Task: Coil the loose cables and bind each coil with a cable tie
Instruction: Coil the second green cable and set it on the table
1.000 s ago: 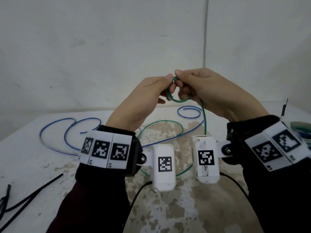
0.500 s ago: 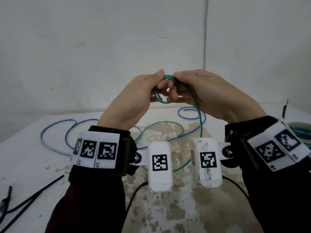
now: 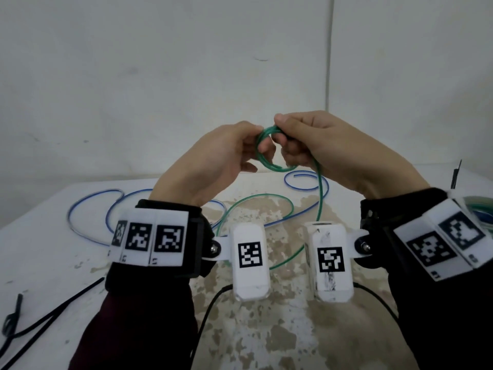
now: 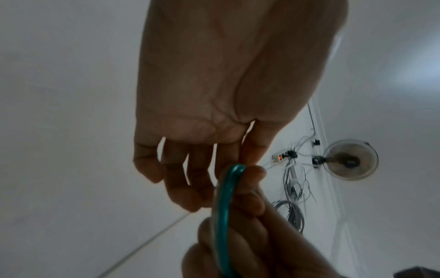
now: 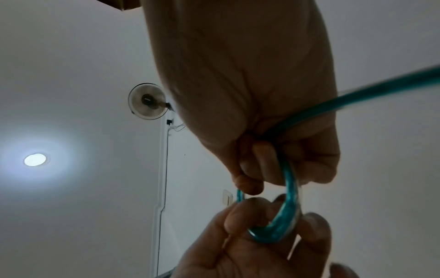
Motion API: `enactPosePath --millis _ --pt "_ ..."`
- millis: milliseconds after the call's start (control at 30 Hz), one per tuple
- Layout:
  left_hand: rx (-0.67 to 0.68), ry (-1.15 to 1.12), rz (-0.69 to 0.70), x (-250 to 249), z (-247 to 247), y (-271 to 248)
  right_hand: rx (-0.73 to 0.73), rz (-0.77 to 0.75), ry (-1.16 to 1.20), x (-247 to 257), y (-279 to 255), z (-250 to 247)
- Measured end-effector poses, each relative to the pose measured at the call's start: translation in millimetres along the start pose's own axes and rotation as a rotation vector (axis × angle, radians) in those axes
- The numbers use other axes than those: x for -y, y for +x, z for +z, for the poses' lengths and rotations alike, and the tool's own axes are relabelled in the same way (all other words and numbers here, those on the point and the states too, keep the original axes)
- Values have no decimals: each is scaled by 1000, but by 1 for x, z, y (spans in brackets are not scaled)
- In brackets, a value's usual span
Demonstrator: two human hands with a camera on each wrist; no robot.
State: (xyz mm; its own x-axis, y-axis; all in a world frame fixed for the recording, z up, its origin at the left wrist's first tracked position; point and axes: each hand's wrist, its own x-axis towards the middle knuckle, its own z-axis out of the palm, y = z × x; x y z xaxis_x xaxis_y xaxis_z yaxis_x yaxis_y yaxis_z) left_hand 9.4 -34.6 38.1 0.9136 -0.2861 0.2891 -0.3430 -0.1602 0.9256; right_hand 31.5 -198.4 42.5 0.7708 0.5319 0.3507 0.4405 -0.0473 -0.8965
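Far left of our fingers, black ties (image 3: 40, 313) lie on the table (image 3: 53, 263), waiting for a finished coil; nearer, a blue cable (image 3: 88, 209) sprawls loose below our left hand (image 3: 213, 161), not yet coiled; that hand pinches the left side of a small green coil (image 3: 269, 153) between thumb and fingers, we judge to keep the turns stacked; our right hand (image 3: 325, 148) curls round the coil's right side, the green cable (image 3: 320, 198) running out under its fingers and down to the table, so fresh length can feed onto the coil; most of that cable lies unwound below our wrists, so coiling looks barely begun; rightmost, beyond the right wrist, a green-and-blue bundle (image 3: 480, 209) shows at the edge, too cropped to tell more.
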Motion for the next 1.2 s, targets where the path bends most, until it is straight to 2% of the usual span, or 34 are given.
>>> enactPosePath --millis 67,133,267,367,467,533,600,700,833,900,967,1067,1200 --pt "25 108 -48 0 3 0 5 9 -119 -1 -2 -3" --pt "37 110 -18 2 4 -1 9 12 -125 -2 -2 -4" --pt "-8 -220 74 2 4 1 -26 6 93 -2 1 0" --pt "-4 -329 116 -1 4 2 -3 -4 168 -4 3 -2" --pt "3 -389 12 -3 5 1 3 -4 154 -4 2 -4" --pt "34 -328 -68 -3 7 1 -8 30 65 -3 1 -6" --pt "38 -232 -79 -2 7 -1 5 39 -6 -3 -1 -7" --pt "11 -256 -26 -2 10 -1 -27 9 -36 -2 0 -5" --pt "-21 -554 27 -5 15 3 -75 -12 188 -1 2 -6" --pt "-13 -523 -2 -6 18 5 -75 4 199 -2 3 -8" --pt "-8 -414 -20 -5 20 5 -62 10 96 -5 3 -7" --pt "-66 -371 39 -4 18 5 -44 -6 76 -3 2 0" --pt "-106 -662 146 -8 16 4 29 -86 315 6 0 2"
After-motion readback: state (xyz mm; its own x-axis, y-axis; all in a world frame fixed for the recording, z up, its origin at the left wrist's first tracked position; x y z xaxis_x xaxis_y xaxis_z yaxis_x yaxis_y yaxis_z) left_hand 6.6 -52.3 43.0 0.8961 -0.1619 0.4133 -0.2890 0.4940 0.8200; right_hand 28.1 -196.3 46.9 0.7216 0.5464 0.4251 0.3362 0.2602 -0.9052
